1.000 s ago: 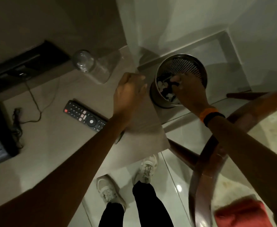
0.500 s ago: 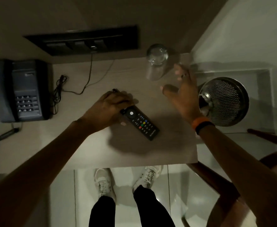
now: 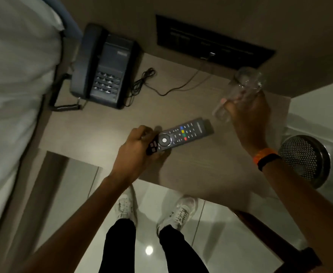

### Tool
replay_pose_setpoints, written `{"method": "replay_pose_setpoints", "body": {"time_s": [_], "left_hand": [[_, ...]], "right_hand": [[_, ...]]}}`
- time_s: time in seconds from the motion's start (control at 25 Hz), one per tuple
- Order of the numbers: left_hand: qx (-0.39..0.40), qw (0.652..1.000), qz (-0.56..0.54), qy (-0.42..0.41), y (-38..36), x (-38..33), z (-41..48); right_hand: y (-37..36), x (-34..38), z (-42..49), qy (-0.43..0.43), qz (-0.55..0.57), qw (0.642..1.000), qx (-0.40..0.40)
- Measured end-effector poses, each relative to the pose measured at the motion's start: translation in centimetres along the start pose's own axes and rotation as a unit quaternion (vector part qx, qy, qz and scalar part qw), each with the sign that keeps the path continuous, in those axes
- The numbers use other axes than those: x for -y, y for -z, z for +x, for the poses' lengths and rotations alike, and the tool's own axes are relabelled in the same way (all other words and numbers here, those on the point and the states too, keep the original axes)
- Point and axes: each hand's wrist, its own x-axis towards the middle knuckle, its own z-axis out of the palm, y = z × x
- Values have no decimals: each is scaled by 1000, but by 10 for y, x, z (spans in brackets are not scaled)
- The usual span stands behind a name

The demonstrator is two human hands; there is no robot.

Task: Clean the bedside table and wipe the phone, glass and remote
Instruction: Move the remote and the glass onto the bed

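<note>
A black remote (image 3: 185, 133) with coloured buttons sits over the middle of the beige bedside table (image 3: 106, 123). My left hand (image 3: 137, 148) grips its near end. My right hand (image 3: 247, 117), with an orange and black wristband, is wrapped around a clear glass (image 3: 242, 85) at the table's right side; the glass is tilted and blurred. A dark corded phone (image 3: 102, 66) rests at the table's back left, its cable (image 3: 144, 81) coiled beside it.
A perforated metal bin (image 3: 307, 158) stands on the floor right of the table. White bedding (image 3: 14, 95) fills the left. A dark wall socket panel (image 3: 211, 44) is behind the table. My shoes (image 3: 179, 211) are on the glossy tiles; a dark wooden chair rim (image 3: 270, 231) is bottom right.
My right hand went from the bin to the glass and closed around it. My left hand took hold of the remote and turned it. The view swung left, showing the phone and bed.
</note>
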Motion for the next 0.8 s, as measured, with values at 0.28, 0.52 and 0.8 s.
{"method": "replay_pose_setpoints", "body": {"time_s": [0.28, 0.52, 0.8], "left_hand": [[-318, 854, -267, 314, 132, 43, -143], [-514, 699, -167, 469, 261, 107, -262], [-572, 554, -140, 589, 331, 226, -372]], "right_hand": [[-117, 156, -99, 58, 65, 952, 294], [-250, 303, -219, 88, 100, 828, 545], [-400, 424, -349, 208, -52, 775, 595]]}}
